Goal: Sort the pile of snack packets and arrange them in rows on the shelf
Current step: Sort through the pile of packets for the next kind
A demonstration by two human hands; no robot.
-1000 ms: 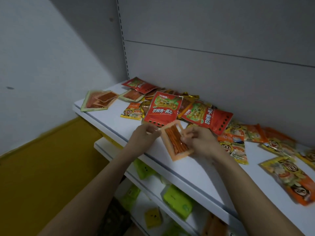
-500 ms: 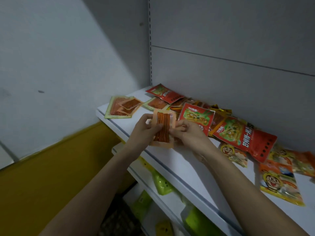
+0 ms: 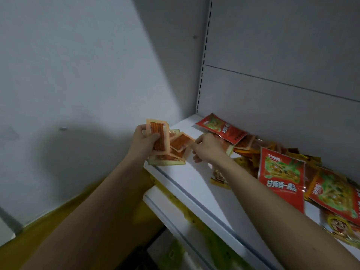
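Observation:
My left hand point(image 3: 143, 142) grips an orange packet of red strips point(image 3: 158, 133) and holds it upright over the left end of the white shelf point(image 3: 194, 184). Just below it lies a small stack of similar orange packets point(image 3: 168, 159). My right hand point(image 3: 209, 148) is beside that stack, its curled fingertips pinching the right corner of the top packet point(image 3: 181, 142). The mixed pile of snack packets spreads along the shelf to the right, with large red packets point(image 3: 281, 175) on top and yellow ones partly hidden under them and under my right forearm.
Another red packet point(image 3: 222, 128) lies near the back left corner against the grey back panel. A lower shelf point(image 3: 167, 209) juts out below, with yellow-green packs under it. A grey wall stands to the left of the shelf end, above a yellow floor.
My left hand carried the orange packet left to the stack at the shelf end. My right hand let go of it and moved onto the stack's top packet. The view swung left.

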